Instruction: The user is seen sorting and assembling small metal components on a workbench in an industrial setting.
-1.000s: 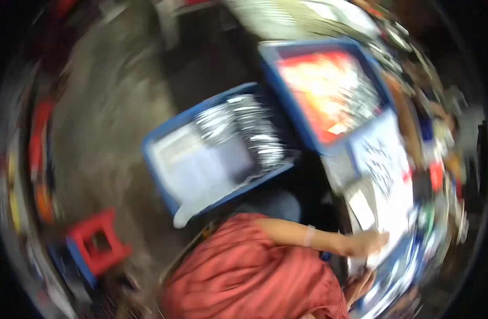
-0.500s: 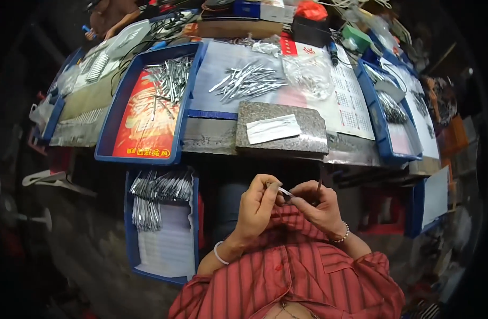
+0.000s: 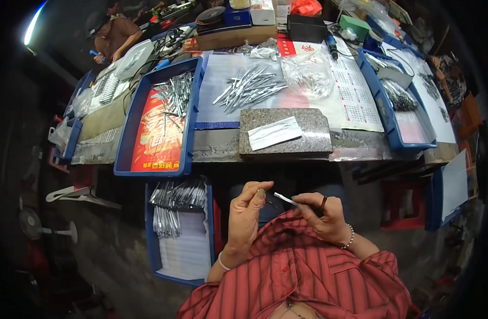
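Your left hand [image 3: 244, 218] rises nearly upright from its wrist [image 3: 234, 251], fingers together and pointing up and to your right, with the thumb [image 3: 259, 199] close beside them; whether they touch is hard to tell. Your right hand [image 3: 328, 219] slants in from the other side, knuckles bent, thumb and fingertips drawn into a pinch. The hands are near each other but apart, and both forearms are partly sleeved.

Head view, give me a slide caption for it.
Right hand holds a slim silvery piece, left hand close by, before a bench bearing a speckled stone block.
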Demonstrator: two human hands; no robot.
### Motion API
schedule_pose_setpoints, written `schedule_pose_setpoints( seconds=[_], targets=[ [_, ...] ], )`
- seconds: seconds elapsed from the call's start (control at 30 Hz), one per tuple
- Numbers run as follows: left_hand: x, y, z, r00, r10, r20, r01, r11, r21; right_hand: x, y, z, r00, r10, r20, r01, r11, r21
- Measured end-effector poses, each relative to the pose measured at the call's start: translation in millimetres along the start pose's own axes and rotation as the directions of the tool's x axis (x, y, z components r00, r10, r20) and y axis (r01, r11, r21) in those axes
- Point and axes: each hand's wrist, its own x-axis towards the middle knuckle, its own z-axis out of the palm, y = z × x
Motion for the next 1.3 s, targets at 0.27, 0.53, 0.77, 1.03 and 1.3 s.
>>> schedule_pose_setpoints(
  seconds=[0.27,0.53,0.77,1.03,1.3],
  targets=[
    [-2.6,8.9,2.9,0.958,-0.263,0.116,0.287,0.887,-0.36,10.7,-2.9,0.0,0.987,-0.129,0.099,0.143,0.978,-0.154],
    [21.7,0.2,3.8,0.949,-0.302,0.086,0.313,0.892,-0.326,32.5,20.5,-2.1,0.953,-0.293,0.071,0.301,0.915,-0.268],
    [58.7,-15.2,0.0,0.936,-0.349,0.035,0.343,0.889,-0.303,58.2,50.3,-9.9,0.948,-0.301,0.108,0.319,0.907,-0.273],
    [83.1,-21.6,4.9,0.921,-0.386,0.058,0.39,0.904,-0.176,67.0,68.6,-11.8,0.978,-0.206,0.028,0.207,0.962,-0.178],
    [70.1,-31.2,-0.8,0.96,-0.258,-0.104,0.249,0.964,-0.092,51.7,73.2,1.5,0.968,-0.23,0.096,0.247,0.933,-0.26]
  ],
)
